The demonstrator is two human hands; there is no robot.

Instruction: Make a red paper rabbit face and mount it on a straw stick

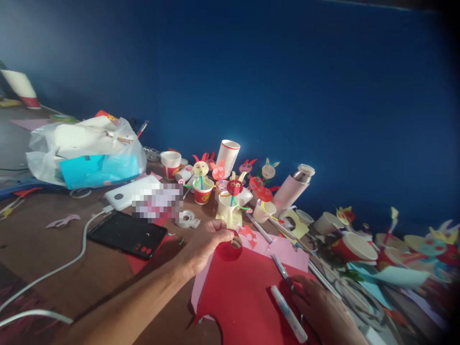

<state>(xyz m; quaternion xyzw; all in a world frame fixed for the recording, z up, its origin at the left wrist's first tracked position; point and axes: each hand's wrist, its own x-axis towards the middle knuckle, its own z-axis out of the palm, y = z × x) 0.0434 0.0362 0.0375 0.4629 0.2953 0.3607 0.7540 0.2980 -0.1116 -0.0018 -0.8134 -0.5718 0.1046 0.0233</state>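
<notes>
Both hands are well apart in the head view, each on something different. At the centre of the frame, the left hand (203, 243) pinches a red disc (229, 250) between thumb and fingers, over the upper edge of the red paper (244, 290). Lower right, the right hand (319, 306) lies over the handle end of the scissors (281, 269); from where I stand I can't tell whether its fingers are closed on them. Just beside the scissors, a tube (288, 314) rests on the red paper. Pink paper (291, 254) shows beyond it, with a cut scrap (248, 235) near the disc. Left of centre I see a phone (127, 234) and a tape roll (186, 219). Behind, mid-frame, a yellow-faced puppet (201, 168) stands in a cup (203, 197), and a pink flask (290, 192) leans right. Upper left sits a bulging bag (124, 128).
</notes>
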